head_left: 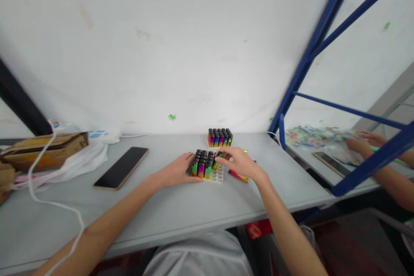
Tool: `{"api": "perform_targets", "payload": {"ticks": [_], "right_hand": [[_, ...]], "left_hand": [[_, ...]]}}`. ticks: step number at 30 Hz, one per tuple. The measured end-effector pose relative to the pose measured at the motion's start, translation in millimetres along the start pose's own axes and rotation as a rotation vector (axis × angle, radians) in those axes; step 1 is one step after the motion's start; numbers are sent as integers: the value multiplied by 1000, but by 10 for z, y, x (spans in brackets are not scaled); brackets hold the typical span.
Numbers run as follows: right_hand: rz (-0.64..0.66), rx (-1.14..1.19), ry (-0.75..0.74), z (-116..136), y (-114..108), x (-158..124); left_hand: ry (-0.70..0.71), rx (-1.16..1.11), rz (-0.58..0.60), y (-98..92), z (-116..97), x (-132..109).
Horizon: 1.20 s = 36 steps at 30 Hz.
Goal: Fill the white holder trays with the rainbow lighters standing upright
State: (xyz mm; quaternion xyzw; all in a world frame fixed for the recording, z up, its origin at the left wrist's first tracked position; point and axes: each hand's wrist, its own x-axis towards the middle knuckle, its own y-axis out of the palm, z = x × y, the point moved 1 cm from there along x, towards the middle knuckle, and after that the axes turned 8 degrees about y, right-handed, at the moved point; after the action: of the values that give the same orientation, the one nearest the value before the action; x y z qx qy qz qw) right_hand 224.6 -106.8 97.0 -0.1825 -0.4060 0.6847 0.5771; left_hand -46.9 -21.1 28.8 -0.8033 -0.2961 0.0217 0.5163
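Several shiny rainbow-coloured lighters (201, 168) with black tops stand upright in a pale tray (217, 176) with round holes. My left hand (181, 170) rests at the tray's left side, thumb and fingers spread around its corner. Between the fingertips of my right hand (237, 160) is a slightly tilted lighter (215, 164), over the tray's right part beside the standing rows. A few loose lighters (238, 176) lie on the table just right of the tray, partly under my right hand. Empty holes show at the tray's front right.
Farther back by the wall stands a second block of lighters (220, 138). A phone (122, 168) lies to the left, near a cardboard box (47, 148) and a white cable (30, 179). Blue metal bars (300, 69) rise at the right; beyond them another person's arms (381, 164) rest over a table.
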Motion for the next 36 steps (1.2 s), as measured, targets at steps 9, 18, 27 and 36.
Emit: {"api": "perform_targets", "payload": {"ticks": [9, 18, 27, 36], "right_hand": [[-17, 44, -30, -44, 21, 2], [-12, 50, -17, -59, 21, -12], [-83, 48, 18, -181, -235, -52], [-357, -319, 292, -1190, -624, -207]], "left_hand": [[27, 0, -22, 13, 14, 3], [23, -5, -13, 4, -3, 4], [7, 0, -5, 3, 11, 9], [-32, 29, 24, 6, 25, 8]]}}
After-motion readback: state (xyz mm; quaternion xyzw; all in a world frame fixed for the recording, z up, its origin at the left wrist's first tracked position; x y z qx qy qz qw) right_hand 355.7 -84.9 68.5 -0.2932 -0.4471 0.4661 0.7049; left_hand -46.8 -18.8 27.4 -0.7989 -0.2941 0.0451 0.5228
